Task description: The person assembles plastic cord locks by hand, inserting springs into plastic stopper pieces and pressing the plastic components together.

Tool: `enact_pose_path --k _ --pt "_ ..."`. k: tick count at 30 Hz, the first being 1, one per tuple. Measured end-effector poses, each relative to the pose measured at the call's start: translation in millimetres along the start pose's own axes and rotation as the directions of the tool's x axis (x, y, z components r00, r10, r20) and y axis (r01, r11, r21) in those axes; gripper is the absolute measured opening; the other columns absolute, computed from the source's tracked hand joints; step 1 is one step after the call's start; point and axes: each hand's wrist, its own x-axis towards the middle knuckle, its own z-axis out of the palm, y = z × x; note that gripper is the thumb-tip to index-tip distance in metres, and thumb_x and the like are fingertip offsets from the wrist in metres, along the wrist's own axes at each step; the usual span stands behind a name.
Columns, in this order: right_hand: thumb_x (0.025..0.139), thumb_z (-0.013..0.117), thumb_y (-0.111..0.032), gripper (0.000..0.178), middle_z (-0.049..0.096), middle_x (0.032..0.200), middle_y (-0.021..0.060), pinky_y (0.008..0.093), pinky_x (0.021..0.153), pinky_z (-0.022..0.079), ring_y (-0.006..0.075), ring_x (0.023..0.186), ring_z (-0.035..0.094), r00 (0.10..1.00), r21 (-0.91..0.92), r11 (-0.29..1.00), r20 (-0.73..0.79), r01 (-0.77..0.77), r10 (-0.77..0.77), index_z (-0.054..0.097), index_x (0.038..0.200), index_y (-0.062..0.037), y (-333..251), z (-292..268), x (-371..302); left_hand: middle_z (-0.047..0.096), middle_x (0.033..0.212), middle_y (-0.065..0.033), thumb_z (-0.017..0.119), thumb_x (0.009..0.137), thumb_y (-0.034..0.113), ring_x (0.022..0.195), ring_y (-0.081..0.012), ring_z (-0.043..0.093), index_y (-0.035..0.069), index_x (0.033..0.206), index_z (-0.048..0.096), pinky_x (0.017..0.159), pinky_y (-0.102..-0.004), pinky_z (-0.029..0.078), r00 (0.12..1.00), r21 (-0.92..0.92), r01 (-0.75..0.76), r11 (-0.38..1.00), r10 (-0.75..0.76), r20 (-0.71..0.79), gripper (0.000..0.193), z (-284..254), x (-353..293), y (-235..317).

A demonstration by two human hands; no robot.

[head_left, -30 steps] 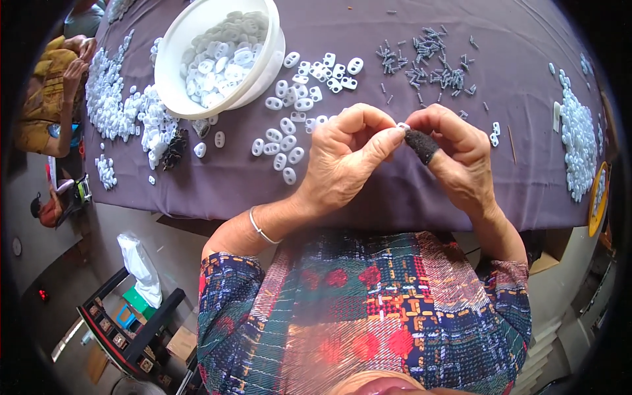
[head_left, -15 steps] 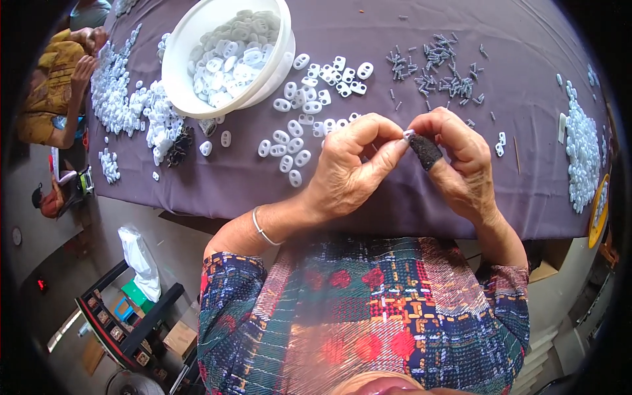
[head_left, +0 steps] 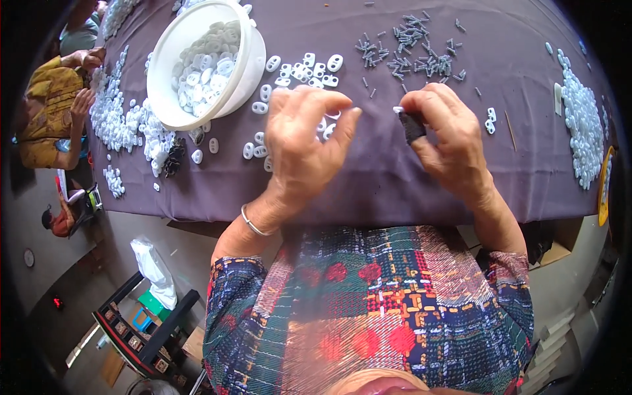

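My left hand [head_left: 299,141] hovers above loose white two-hole plastic pieces [head_left: 316,69], its thumb and forefinger spread with nothing seen between them. A band circles that wrist. My right hand [head_left: 451,135] is closed in a pinch on a small white plastic piece [head_left: 397,109], of which only the end shows. A black wrap [head_left: 413,128] covers the right thumb. Beyond the right hand lies a scattered pile of small metal springs [head_left: 421,49]. Oval two-hole white caps [head_left: 249,151] lie beside my left hand, partly hidden by it.
A white tub [head_left: 253,79] of white pieces stands at left, near a large heap [head_left: 112,102]. Two joined white pieces [head_left: 490,121] and a thin stick [head_left: 511,130] lie right, before another heap [head_left: 580,122]. Another person [head_left: 49,122] sits at the far left.
My left hand has let go of the small piece, moved left and spread its fingers. The right hand keeps its pinch on the piece. The whole view has shifted slightly.
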Motion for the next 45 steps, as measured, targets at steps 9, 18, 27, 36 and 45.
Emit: enact_pose_path --k 9,18,27,36,45 --pt "0.055 0.06 0.003 0.033 0.051 0.081 0.0112 0.0379 0.069 0.046 0.0298 0.078 0.052 0.988 -0.279 0.958 0.153 0.058 -0.015 0.053 0.087 -0.0019 1.5 0.6 -6.3 0.061 0.075 -0.005 0.071 0.07 0.016 0.074 -0.0221 0.054 0.007 0.079 0.062 0.069 -0.0332 0.042 0.98 0.196 -0.003 0.981 -0.036 0.195 0.016 11.6 24.2 0.1" --pt "0.057 0.061 -0.002 0.032 0.05 0.08 0.0078 0.0363 0.068 0.044 0.0261 0.08 0.052 0.986 -0.345 0.935 0.167 0.082 -0.025 0.054 0.089 -0.0055 6.2 3.6 -10.9 0.057 0.075 -0.0075 0.067 0.073 0.01 0.071 -0.0249 0.053 0.003 0.074 0.059 0.069 -0.0349 0.042 0.97 0.142 -0.031 0.989 -0.005 0.244 0.011 23.2 32.2 -3.8" --pt "0.06 0.061 -0.002 0.025 0.052 0.076 0.0078 0.0363 0.066 0.045 0.0262 0.077 0.054 0.994 -0.332 0.942 0.113 0.04 -0.003 0.055 0.085 -0.0057 7.7 5.2 -10.6 0.065 0.08 -0.0028 0.068 0.08 0.007 0.068 -0.009 0.063 0.001 0.088 0.063 0.056 -0.0173 0.046 0.795 -0.416 0.605 0.679 -0.489 0.359 0.011 -3.5 12.4 22.5" --pt "0.08 0.052 0.0 0.017 0.06 0.079 0.0017 0.0195 0.061 0.045 0.0055 0.07 0.055 0.89 0.46 0.763 0.249 -0.455 0.382 0.059 0.095 0.0016 -1.8 -10.4 -3.7 0.064 0.082 -0.0056 0.065 0.079 -0.001 0.074 -0.0108 0.063 -0.001 0.098 0.059 0.064 -0.0201 0.05 0.749 -0.588 0.659 0.469 -0.482 0.455 0.02 -0.1 9.0 26.1" --pt "0.083 0.053 -0.005 0.014 0.059 0.071 0.0003 0.0172 0.055 0.042 0.0041 0.065 0.054 0.876 0.464 0.744 0.276 -0.482 0.395 0.06 0.094 0.0 -1.0 -6.2 -5.0 0.064 0.084 -0.007 0.066 0.077 -0.004 0.077 -0.0113 0.062 -0.003 0.099 0.058 0.071 -0.023 0.051 0.729 -0.588 0.68 0.437 -0.484 0.484 0.023 4.9 7.5 24.5"
